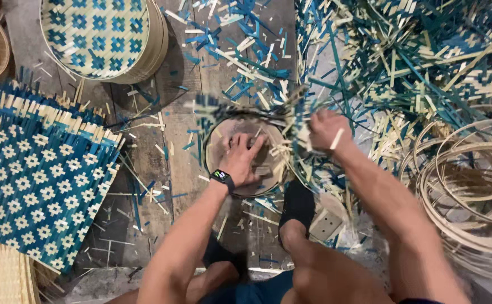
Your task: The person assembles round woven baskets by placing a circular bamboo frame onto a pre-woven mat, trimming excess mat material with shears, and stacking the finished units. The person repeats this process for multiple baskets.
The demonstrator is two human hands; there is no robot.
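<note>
A basket-weaving workshop: woven blue-and-cream mats (37,174), bamboo hoops (471,186) and strip offcuts (240,50) cover the plank floor (172,124).

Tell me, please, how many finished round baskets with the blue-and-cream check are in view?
1: the round basket stands at the top left, above the flat woven mats. Others could be hidden outside the picture.

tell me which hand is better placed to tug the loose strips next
Right. The right hand already grips the strips at the form's edge, while the left hand lies flat on the round form, pinning it.
</note>
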